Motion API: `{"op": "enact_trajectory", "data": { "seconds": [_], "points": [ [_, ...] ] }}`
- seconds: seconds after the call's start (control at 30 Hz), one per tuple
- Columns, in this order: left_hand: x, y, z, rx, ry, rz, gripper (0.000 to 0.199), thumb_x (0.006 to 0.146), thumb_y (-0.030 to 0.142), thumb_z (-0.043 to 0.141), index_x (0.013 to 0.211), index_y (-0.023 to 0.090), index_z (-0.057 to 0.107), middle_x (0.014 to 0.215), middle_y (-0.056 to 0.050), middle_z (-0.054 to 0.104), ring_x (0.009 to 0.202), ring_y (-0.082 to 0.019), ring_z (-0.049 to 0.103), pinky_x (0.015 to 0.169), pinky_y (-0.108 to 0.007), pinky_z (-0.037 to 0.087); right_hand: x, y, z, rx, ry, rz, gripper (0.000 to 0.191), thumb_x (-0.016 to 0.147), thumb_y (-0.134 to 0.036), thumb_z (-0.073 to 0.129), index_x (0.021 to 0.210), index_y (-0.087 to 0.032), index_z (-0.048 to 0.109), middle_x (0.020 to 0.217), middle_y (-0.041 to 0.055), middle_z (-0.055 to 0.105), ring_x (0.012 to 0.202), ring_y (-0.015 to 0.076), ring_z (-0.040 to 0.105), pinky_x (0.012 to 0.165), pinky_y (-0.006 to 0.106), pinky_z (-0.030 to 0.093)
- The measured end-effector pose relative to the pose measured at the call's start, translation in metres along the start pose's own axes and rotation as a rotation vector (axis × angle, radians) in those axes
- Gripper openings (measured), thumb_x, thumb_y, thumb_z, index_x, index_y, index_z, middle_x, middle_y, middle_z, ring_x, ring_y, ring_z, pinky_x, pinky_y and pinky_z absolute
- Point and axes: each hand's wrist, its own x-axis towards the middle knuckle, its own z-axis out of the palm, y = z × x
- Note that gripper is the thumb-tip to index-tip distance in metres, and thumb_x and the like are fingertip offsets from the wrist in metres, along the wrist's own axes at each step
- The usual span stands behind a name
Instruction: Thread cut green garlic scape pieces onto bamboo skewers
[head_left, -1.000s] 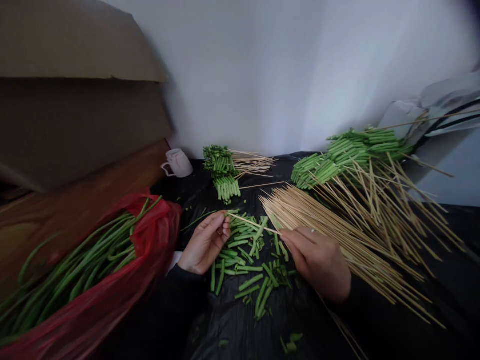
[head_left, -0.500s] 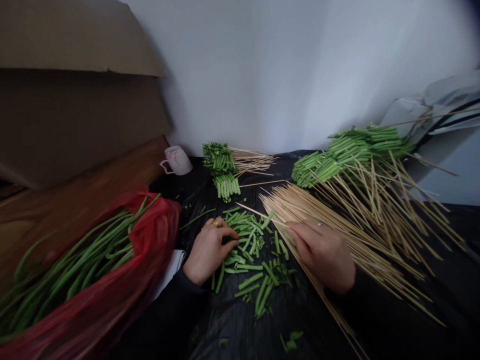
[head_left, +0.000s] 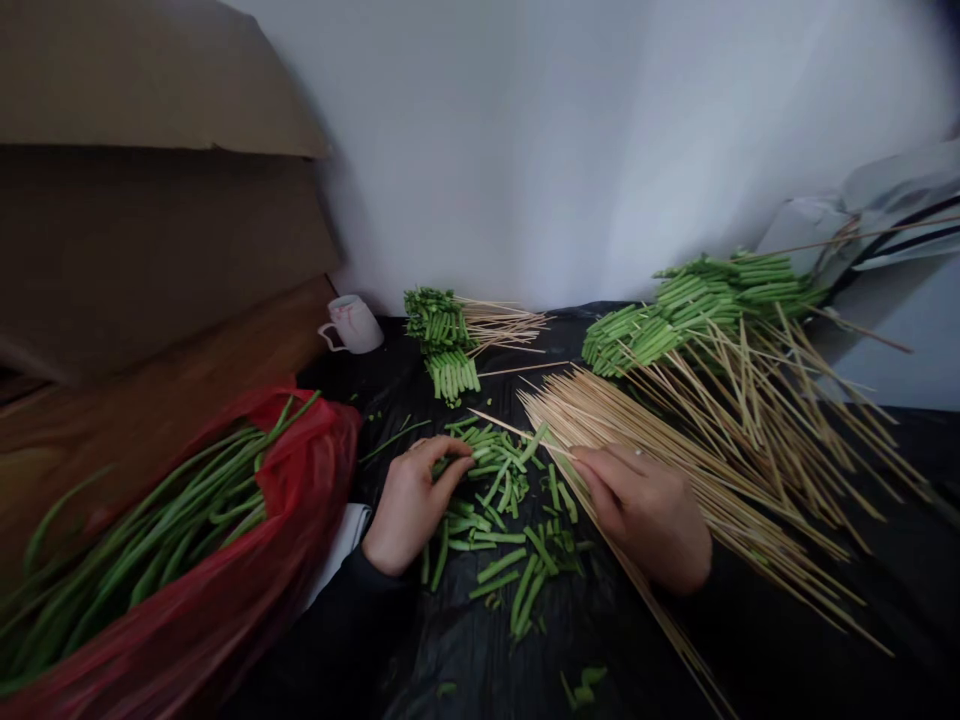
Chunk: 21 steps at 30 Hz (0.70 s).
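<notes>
My right hand (head_left: 649,510) pinches a thin wooden skewer (head_left: 499,424), its tip pointing left, with one green bean piece (head_left: 534,443) on or against it. My left hand (head_left: 412,500) is at the left edge of a loose pile of cut green bean pieces (head_left: 499,565). Its thumb and forefinger are pressed close together at the pile; whatever they hold is too small to make out. Under and beside my right hand lies a large bundle of bare skewers (head_left: 615,415), points toward the wall.
Skewered beans lie in a stack at the back middle (head_left: 452,375) and a bigger stack at the right (head_left: 697,300). A white mug (head_left: 356,325), a red bag (head_left: 300,470) of long beans and a cardboard box (head_left: 165,230) are at the left.
My left hand has shifted slightly, its forefinger now more arched and its fingertips a little higher over the pile. My right hand and the skewer have hardly moved.
</notes>
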Motion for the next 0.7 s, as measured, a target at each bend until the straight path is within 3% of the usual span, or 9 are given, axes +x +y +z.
{"op": "enact_trajectory", "data": {
  "seconds": [0.17, 0.3, 0.47, 0.7],
  "points": [
    [0.0021, 0.0006, -0.001, -0.626, 0.14, -0.343, 0.022, 0.073, 0.03, 0.076, 0.09, 0.017, 0.073, 0.087, -0.003, 0.072, 0.08, -0.015, 0.062, 0.076, -0.026, 0.047, -0.0003, -0.0029, -0.0012, 0.029, -0.01, -0.024, 0.019, 0.093, -0.018, 0.05, 0.101, -0.016, 0.068, 0.078, 0.0037, 0.065, 0.076, 0.015, 0.061, 0.073, 0.027, 0.044],
    [0.0036, 0.0023, -0.0021, -1.093, 0.096, -0.551, 0.027, 0.066, 0.027, 0.082, 0.088, 0.014, 0.075, 0.083, -0.003, 0.071, 0.076, -0.011, 0.061, 0.067, -0.019, 0.049, -0.0005, -0.0065, -0.0021, 0.022, -0.017, -0.058, 0.02, 0.092, -0.017, 0.05, 0.101, -0.015, 0.068, 0.074, 0.0034, 0.063, 0.072, 0.015, 0.06, 0.069, 0.028, 0.043],
    [0.0051, 0.0039, -0.003, -1.283, 0.068, -0.618, 0.027, 0.064, 0.02, 0.084, 0.088, 0.011, 0.075, 0.079, -0.003, 0.069, 0.071, -0.008, 0.06, 0.062, -0.016, 0.05, -0.0019, -0.0085, -0.0019, -0.002, -0.016, -0.099, 0.024, 0.091, -0.014, 0.049, 0.105, -0.015, 0.068, 0.074, 0.0034, 0.061, 0.07, 0.0145, 0.059, 0.065, 0.028, 0.042],
    [0.0063, 0.0042, -0.0023, -1.322, 0.119, -0.659, 0.018, 0.071, 0.014, 0.078, 0.088, 0.011, 0.074, 0.077, -0.004, 0.068, 0.069, -0.009, 0.061, 0.06, -0.016, 0.052, -0.0028, -0.009, -0.0012, -0.011, -0.003, -0.111, 0.023, 0.091, -0.013, 0.05, 0.105, -0.016, 0.068, 0.072, 0.0026, 0.06, 0.067, 0.013, 0.058, 0.062, 0.027, 0.04]
  ]
}}
